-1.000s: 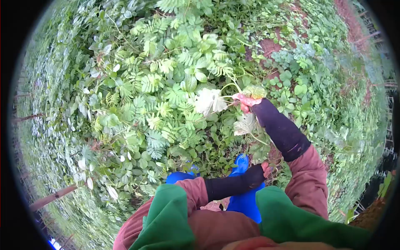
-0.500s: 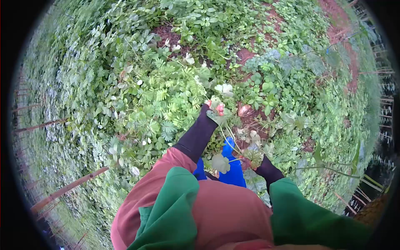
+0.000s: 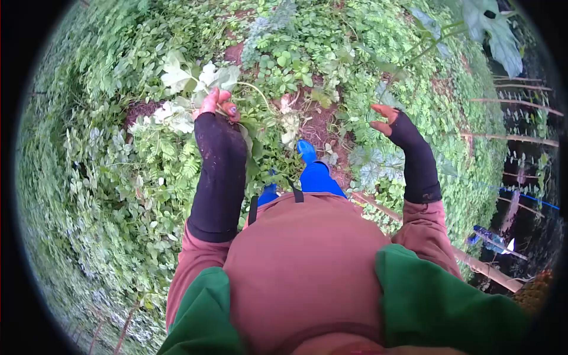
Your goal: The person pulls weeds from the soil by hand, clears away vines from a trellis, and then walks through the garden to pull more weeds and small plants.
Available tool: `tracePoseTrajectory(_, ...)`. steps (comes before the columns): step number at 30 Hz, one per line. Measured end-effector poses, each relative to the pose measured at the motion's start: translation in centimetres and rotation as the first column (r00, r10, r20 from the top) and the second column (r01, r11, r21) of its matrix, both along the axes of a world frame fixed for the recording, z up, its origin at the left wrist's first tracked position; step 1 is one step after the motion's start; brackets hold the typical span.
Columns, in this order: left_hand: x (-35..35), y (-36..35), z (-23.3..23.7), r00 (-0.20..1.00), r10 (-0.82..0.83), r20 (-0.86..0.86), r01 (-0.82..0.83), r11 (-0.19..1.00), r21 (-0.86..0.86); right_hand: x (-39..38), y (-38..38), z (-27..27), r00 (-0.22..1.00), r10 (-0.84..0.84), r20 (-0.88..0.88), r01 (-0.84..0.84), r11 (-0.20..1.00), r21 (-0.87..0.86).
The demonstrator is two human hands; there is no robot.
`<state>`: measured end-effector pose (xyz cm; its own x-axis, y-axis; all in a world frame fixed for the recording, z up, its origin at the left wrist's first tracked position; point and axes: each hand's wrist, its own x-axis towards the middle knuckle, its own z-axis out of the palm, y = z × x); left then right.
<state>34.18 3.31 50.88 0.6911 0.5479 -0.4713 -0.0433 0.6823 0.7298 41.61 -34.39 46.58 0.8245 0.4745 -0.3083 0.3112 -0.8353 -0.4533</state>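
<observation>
My left hand [image 3: 218, 104] is closed around the stem of a leafy vine, with pale, wide leaves [image 3: 204, 77] fanned out above and to the left of the fingers. A curved green stem [image 3: 258, 90] arcs off to the right from that hand. My right hand [image 3: 386, 118] is raised at the right, fingers apart, with nothing in it, over low green plants. Dark sleeves cover both forearms.
Dense green ground cover [image 3: 118, 195] surrounds my blue boots [image 3: 306, 151]. Bare reddish soil [image 3: 319, 118] shows ahead of them. Wooden poles [image 3: 488, 270] lie at the lower right, and a large leaf [image 3: 494, 35] hangs at the upper right.
My left hand has moved left and up with the vine. My right hand has come away from the leaves near my legs, moved up and right, and is open.
</observation>
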Motion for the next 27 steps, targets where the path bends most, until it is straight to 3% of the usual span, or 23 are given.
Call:
tracePoseTrajectory(1, -1.2, -1.3, -0.7, 0.987, -0.151, -0.050, 0.150, 0.989, -0.011, -1.3, 1.1, -0.6, 0.989, -0.104, -0.101, 0.120, 0.978, 0.170)
tracePoseTrajectory(2, -2.5, -3.0, -1.4, 0.951, -0.294, -0.096, 0.293, 0.956, -0.021, -2.5, 3.7, 0.7, 0.933, -0.178, -0.312, 0.282, 0.901, 0.329)
tracePoseTrajectory(3, -4.1, -5.2, -1.2, 0.885, -0.455, -0.098, 0.458, 0.889, 0.011, -3.7, 6.5, 2.5, 0.911, -0.216, -0.351, 0.349, 0.857, 0.379)
tracePoseTrajectory(5, -6.4, -9.0, -1.5, 0.709, -0.705, -0.022, 0.705, 0.707, 0.048, -4.5, 10.6, 2.2, 0.956, -0.153, -0.251, 0.264, 0.825, 0.500)
tracePoseTrajectory(7, -7.9, -10.8, -2.5, 0.471, -0.881, -0.045, 0.881, 0.467, 0.072, -3.4, 12.0, -1.4, 0.949, 0.063, -0.307, 0.079, 0.899, 0.430)
tracePoseTrajectory(8, -8.8, -11.8, -2.5, 0.441, -0.897, 0.021, 0.881, 0.437, 0.183, -3.6, 14.4, -1.5, 0.709, 0.025, -0.704, 0.449, 0.755, 0.478)
tracePoseTrajectory(9, -9.9, -12.5, -2.4, 0.403, -0.911, 0.080, 0.865, 0.409, 0.291, -4.0, 16.0, 0.7, 0.468, 0.043, -0.883, 0.569, 0.750, 0.339)
tracePoseTrajectory(10, -10.7, -12.6, -2.3, 0.363, -0.922, 0.133, 0.835, 0.386, 0.393, -4.5, 17.3, 2.9, 0.181, 0.060, -0.982, 0.639, 0.752, 0.164)
tracePoseTrajectory(11, -10.9, -11.9, -0.9, 0.247, -0.967, 0.066, 0.882, 0.253, 0.398, -4.5, 17.3, 1.4, 0.100, 0.104, -0.990, 0.670, 0.728, 0.144)
tracePoseTrajectory(13, -11.1, -10.9, 0.2, 0.036, -0.999, 0.014, 0.938, 0.038, 0.344, -4.3, 17.9, 0.7, 0.180, 0.074, -0.981, 0.759, 0.623, 0.186)
tracePoseTrajectory(14, -11.5, -10.9, -0.7, 0.064, -0.998, 0.005, 0.939, 0.062, 0.338, -3.9, 18.5, 1.6, 0.226, 0.079, -0.971, 0.816, 0.529, 0.233)
tracePoseTrajectory(16, -12.2, -11.3, -3.6, 0.122, -0.992, -0.016, 0.936, 0.110, 0.334, -2.0, 17.5, 4.3, 0.526, 0.143, -0.839, 0.637, 0.587, 0.500)
tracePoseTrajectory(17, -12.1, -11.2, -4.4, 0.247, -0.959, 0.137, 0.949, 0.268, 0.168, -1.2, 16.8, 5.6, 0.453, 0.323, -0.831, 0.639, 0.533, 0.555)
tracePoseTrajectory(18, -11.4, -11.3, -5.9, 0.274, -0.947, 0.166, 0.941, 0.300, 0.158, -0.7, 16.7, 7.1, 0.368, 0.491, -0.790, 0.652, 0.470, 0.595)
tracePoseTrajectory(20, -10.3, -14.4, -12.5, 0.428, -0.798, 0.424, 0.859, 0.505, 0.082, -2.6, 18.1, 11.3, 0.493, 0.406, -0.769, 0.576, 0.510, 0.638)
tracePoseTrajectory(21, -10.3, -13.5, -9.5, 0.419, -0.829, 0.369, 0.890, 0.456, 0.016, -3.0, 18.8, 11.9, 0.594, 0.320, -0.738, 0.417, 0.663, 0.622)
tracePoseTrajectory(22, -10.7, -14.2, -8.7, 0.380, -0.875, 0.299, 0.893, 0.432, 0.128, -3.6, 19.4, 12.1, 0.694, 0.248, -0.676, 0.255, 0.793, 0.553)
tracePoseTrajectory(23, -11.2, -14.9, -7.9, 0.347, -0.911, 0.221, 0.888, 0.395, 0.237, -4.0, 20.3, 11.4, 0.785, 0.243, -0.570, -0.029, 0.933, 0.358)
tracePoseTrajectory(24, -11.3, -14.4, -5.0, 0.243, -0.966, 0.085, 0.905, 0.257, 0.338, -4.3, 20.9, 10.2, 0.849, 0.287, -0.444, -0.281, 0.956, 0.082)
tracePoseTrajectory(25, -11.6, -14.4, -3.4, 0.174, -0.985, 0.014, 0.896, 0.164, 0.412, -4.9, 20.1, 7.2, 0.879, 0.410, -0.243, -0.449, 0.884, -0.133)
tracePoseTrajectory(26, -11.9, -14.7, -2.8, 0.134, -0.991, -0.022, 0.879, 0.109, 0.463, -6.1, 21.1, 6.9, 0.858, 0.413, -0.305, -0.502, 0.800, -0.329)
tracePoseTrajectory(27, -12.2, -15.4, -2.5, 0.109, -0.993, -0.041, 0.863, 0.074, 0.499, -6.6, 21.6, 5.3, 0.807, 0.416, -0.419, -0.578, 0.702, -0.417)
